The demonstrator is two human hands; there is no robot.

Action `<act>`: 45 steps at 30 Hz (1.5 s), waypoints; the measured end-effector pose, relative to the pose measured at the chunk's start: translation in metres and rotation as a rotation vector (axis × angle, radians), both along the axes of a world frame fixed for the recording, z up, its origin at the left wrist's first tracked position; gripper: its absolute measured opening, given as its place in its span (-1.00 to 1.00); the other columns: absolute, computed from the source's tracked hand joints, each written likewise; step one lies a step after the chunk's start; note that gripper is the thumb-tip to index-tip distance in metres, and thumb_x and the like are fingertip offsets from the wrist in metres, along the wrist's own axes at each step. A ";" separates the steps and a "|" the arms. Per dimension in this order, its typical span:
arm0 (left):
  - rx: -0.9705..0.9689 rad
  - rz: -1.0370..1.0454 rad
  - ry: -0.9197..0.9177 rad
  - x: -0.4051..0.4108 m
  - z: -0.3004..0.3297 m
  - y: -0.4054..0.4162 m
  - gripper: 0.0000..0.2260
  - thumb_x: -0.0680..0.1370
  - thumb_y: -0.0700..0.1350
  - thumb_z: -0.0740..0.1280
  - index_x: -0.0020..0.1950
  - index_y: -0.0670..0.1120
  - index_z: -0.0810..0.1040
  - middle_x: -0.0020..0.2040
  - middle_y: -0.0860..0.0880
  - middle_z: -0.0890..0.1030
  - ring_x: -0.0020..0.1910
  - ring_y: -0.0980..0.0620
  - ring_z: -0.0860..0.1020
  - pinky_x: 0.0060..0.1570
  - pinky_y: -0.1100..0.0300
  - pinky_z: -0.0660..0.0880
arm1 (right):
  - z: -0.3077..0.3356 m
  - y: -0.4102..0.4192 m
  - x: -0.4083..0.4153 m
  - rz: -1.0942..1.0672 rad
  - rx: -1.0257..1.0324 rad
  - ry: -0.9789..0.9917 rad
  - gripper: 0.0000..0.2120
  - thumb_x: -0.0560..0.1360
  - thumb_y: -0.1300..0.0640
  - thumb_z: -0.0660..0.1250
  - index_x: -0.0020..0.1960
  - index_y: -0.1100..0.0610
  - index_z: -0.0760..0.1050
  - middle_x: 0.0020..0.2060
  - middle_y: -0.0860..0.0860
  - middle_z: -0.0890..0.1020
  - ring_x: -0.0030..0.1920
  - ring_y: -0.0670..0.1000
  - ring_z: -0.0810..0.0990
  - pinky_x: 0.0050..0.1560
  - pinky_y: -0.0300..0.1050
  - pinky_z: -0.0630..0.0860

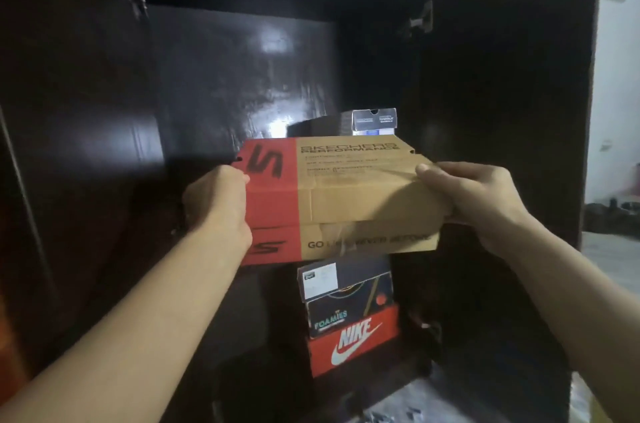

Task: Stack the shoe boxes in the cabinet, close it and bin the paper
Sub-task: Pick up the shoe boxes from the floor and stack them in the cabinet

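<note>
I see both hands up in front of the open cabinet (242, 59), carrying a tan and red Skechers box (341, 194) at the centre of the view. My left hand (218, 211) is at 9 o'clock of the box, fingers wrapped round its red end; the fingertips are hidden behind the cardboard, and only the knuckles and thumb side show. My right hand (474, 197) is at 3 o'clock, thumb lying on the lid's top edge, the other fingers curled under and out of sight beneath the box's right end. The small print on the lid is too blurred to read, and the slogan on the front wall is partly unreadable where the cardboard is creased.

At 12 o'clock of the held box, a dark box with a white label (349, 123) peeks over the lid; I cannot tell what it stands on. At 6 o'clock a stack shows: a black box with a white sticker (343, 279) on top, a dark Foamies box (346, 317) under it, and a red Nike box (353, 346) at the bottom. The held box covers whatever lies between it and that stack, so I cannot tell whether they touch.

The right door (512, 93) stands open at 3 o'clock, and its hinge (420, 19) is dim. The cabinet's interior is very dark, and its floor is hard to make out.
</note>
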State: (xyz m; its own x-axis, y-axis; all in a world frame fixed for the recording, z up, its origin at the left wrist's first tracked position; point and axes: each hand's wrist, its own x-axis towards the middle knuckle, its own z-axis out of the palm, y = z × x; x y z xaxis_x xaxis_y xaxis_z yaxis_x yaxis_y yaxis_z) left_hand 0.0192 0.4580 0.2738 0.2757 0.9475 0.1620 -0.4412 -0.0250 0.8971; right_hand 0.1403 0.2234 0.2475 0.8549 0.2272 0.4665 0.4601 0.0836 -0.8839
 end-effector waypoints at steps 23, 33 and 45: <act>1.199 0.853 0.919 0.089 -0.049 0.122 -0.36 0.42 -0.14 0.47 0.47 -0.03 0.34 0.56 -0.18 0.14 0.55 -0.24 -0.03 0.43 -0.30 -0.16 | 0.000 0.228 0.122 -0.360 -0.479 -0.721 -0.59 0.49 0.19 0.33 0.32 -0.04 0.48 0.45 0.12 0.33 0.37 0.19 0.37 0.19 0.09 0.50; 1.269 0.621 1.248 0.089 -0.052 0.159 -0.15 0.44 -0.46 0.17 0.58 0.00 -0.19 0.56 -0.12 -0.33 0.52 -0.14 -0.35 0.47 -0.29 -0.15 | -0.028 0.263 0.121 -0.130 -0.834 -0.734 -0.22 0.45 0.30 0.27 0.54 -0.13 0.03 0.56 -0.03 -0.01 0.40 0.14 0.33 0.06 0.05 0.49; 1.261 0.530 1.320 0.092 -0.063 0.128 -0.17 0.41 -0.12 0.38 0.57 -0.09 -0.01 0.57 -0.19 -0.24 0.53 -0.22 -0.31 0.45 -0.27 -0.25 | -0.038 0.238 0.109 -0.097 -0.869 -0.652 -0.35 0.49 0.19 0.25 0.50 -0.13 0.13 0.54 -0.03 0.17 0.36 0.19 0.42 0.14 0.08 0.48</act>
State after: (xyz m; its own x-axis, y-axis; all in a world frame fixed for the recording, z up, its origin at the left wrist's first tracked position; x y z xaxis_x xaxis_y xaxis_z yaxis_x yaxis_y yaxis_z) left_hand 0.1110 0.5857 0.2104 0.5451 0.4789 0.6881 0.6866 -0.7260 -0.0387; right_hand 0.2491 0.4612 0.2097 0.5333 0.6433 0.5494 0.8327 -0.5138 -0.2066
